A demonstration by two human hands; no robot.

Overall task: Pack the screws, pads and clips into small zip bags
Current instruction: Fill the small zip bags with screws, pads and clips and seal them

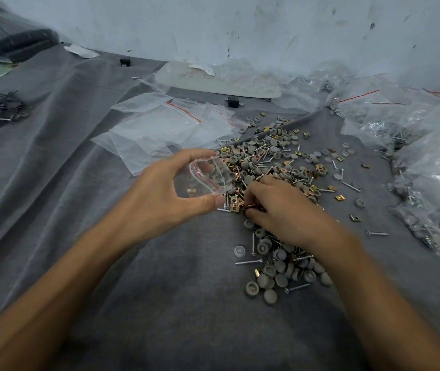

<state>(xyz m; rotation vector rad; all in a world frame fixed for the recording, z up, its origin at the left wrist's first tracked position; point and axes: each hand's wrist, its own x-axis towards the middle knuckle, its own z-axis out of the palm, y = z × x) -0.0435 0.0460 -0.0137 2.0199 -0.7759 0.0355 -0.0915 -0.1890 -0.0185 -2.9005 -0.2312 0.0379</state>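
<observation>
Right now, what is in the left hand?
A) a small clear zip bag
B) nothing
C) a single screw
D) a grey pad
A: the left hand pinches a small clear zip bag, red seal line showing, between thumb and fingers.

Grey cloth (160,303) carries screws, pads, clips heap (275,162), empty zip bags (160,124), filled bags (428,156).

Left grip (160,195), right grip (280,207) bare; forearms (79,277) bare to frame edge (thumbnail short).
</observation>
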